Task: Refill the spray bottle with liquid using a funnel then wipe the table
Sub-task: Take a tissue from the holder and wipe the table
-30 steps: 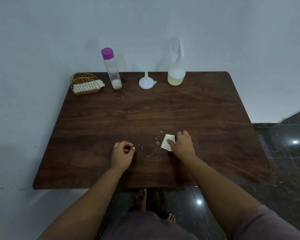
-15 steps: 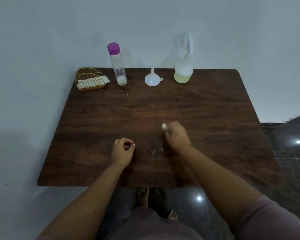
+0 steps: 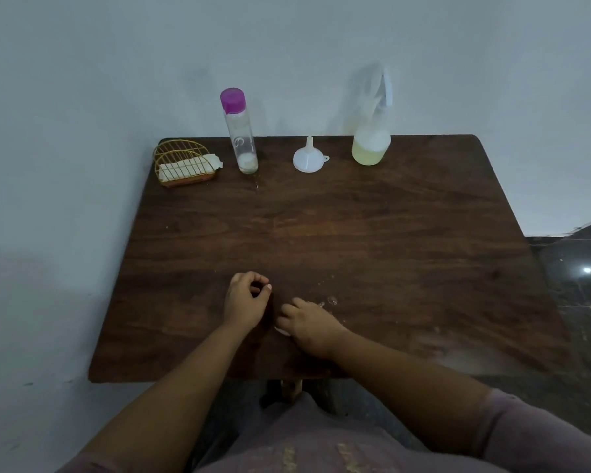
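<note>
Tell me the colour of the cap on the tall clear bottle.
The cap is bright purple-pink, seen best in the head view.

table (image 3: 355, 233): dark wood, matt grain
funnel (image 3: 307, 160): white plastic
holder (image 3: 181, 163): gold wire
floor (image 3: 580, 278): glossy dark

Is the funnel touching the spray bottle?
Apart. The head view shows the funnel and the spray bottle standing separately, with a strip of bare table between them.

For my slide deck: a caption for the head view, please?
Right hand wipes dark wooden table with small white tissue; left hand rests curled.
</note>
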The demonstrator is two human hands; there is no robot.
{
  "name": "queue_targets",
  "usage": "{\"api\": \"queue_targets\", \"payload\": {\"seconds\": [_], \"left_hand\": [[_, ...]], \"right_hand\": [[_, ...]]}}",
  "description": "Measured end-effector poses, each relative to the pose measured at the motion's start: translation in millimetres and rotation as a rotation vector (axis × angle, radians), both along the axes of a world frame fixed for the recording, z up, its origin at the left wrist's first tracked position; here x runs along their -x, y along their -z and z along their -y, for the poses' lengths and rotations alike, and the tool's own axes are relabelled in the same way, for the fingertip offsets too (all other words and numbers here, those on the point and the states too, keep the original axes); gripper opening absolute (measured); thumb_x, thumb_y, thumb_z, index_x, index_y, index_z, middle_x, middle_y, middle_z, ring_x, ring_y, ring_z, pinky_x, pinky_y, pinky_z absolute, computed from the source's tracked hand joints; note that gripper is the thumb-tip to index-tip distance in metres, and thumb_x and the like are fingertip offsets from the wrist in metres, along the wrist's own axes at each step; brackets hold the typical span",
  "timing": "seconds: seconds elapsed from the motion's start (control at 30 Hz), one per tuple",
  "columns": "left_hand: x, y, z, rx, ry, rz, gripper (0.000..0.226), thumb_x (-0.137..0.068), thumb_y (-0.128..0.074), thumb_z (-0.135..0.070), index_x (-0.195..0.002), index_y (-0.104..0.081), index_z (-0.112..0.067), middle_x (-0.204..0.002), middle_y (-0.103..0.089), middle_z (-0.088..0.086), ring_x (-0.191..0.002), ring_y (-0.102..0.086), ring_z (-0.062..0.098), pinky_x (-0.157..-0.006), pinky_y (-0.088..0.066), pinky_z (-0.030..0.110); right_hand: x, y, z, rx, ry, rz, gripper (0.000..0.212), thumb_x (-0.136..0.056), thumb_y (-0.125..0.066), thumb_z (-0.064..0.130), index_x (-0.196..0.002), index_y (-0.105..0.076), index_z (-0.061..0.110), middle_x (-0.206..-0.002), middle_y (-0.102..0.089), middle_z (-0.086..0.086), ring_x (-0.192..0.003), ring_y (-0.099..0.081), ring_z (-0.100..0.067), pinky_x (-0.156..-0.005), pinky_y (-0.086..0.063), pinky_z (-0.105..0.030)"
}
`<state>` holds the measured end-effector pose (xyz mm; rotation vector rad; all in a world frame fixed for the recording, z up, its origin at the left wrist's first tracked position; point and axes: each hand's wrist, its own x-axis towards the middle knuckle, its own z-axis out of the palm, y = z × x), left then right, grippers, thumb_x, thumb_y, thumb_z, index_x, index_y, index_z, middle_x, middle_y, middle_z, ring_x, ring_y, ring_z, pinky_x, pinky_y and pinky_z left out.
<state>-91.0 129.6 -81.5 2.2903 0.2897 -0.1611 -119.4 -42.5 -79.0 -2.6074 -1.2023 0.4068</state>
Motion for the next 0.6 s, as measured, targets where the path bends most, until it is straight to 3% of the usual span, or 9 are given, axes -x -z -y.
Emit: {"api": "queue_targets", "payload": {"seconds": [0.07, 0.1, 0.2, 0.3, 0.37, 0.6], "left_hand": [[0, -1, -1, -0.002, 0.031, -0.010, 0.009, -0.089, -0.068, -0.017, -0.088, -0.061, -0.022, -0.104, -0.052, -0.002, -0.082, -0.057, 0.008, -0.077, -0.043, 0.024], [0, 0, -1, 0.000, 0.050, -0.015, 0.009, -0.089, -0.068, -0.017, -0.088, -0.061, -0.022, -0.104, -0.052, -0.002, -0.082, -0.057, 0.008, -0.077, -0.044, 0.025], [5, -1, -1, -0.001, 0.097, -0.016, 0.012, -0.089, -0.068, -0.019, -0.084, -0.059, -0.026, -0.103, -0.053, -0.003, -0.084, -0.060, 0.010, -0.079, -0.049, 0.029], [14, -2, 0, 0.003, 0.092, -0.004, 0.013, -0.088, -0.069, -0.020, -0.084, -0.059, -0.028, -0.102, -0.052, -0.004, -0.085, -0.061, 0.011, -0.079, -0.050, 0.028], [24, -3, 1, -0.007, 0.078, -0.015, 0.011, -0.089, -0.068, -0.021, -0.086, -0.059, -0.027, -0.103, -0.052, -0.005, -0.086, -0.061, 0.011, -0.078, -0.049, 0.027], [66, 0, 6, 0.016, -0.017, -0.009, 0.007, -0.088, -0.070, -0.019, -0.090, -0.063, -0.020, -0.105, -0.053, 0.002, -0.087, -0.062, 0.017, -0.082, -0.050, 0.029]], "right_hand": [[-4, 1, 23, 0.008, -0.034, 0.043, 0.014, -0.091, -0.055, 0.021, -0.103, -0.061, 0.018, -0.103, -0.055, -0.008, -0.093, -0.050, -0.027, -0.071, -0.050, -0.045], [-13, 1, 39, 0.025, 0.029, 0.055, 0.015, -0.091, -0.054, 0.021, -0.104, -0.061, 0.019, -0.105, -0.055, -0.007, -0.096, -0.050, -0.027, -0.076, -0.050, -0.044], [-55, -7, 92, 0.059, 0.557, 0.040, 0.031, -0.093, -0.049, 0.011, -0.122, -0.056, 0.013, -0.127, -0.049, -0.011, -0.118, -0.045, -0.030, -0.099, -0.041, -0.039], [-82, -18, 126, 0.134, 1.014, 0.017, 0.036, -0.093, -0.042, 0.005, -0.128, -0.049, 0.009, -0.127, -0.046, -0.013, -0.116, -0.044, -0.032, -0.092, -0.044, -0.041], [-85, -18, 117, 0.142, 0.995, -0.001, 0.036, -0.093, -0.040, 0.008, -0.127, -0.049, 0.011, -0.126, -0.046, -0.013, -0.116, -0.043, -0.032, -0.090, -0.044, -0.042], [15, -19, 13, 0.139, 0.427, -0.080, 0.031, -0.091, -0.046, 0.016, -0.122, -0.046, 0.015, -0.120, -0.046, -0.014, -0.111, -0.046, -0.033, -0.086, -0.046, -0.043]]}}
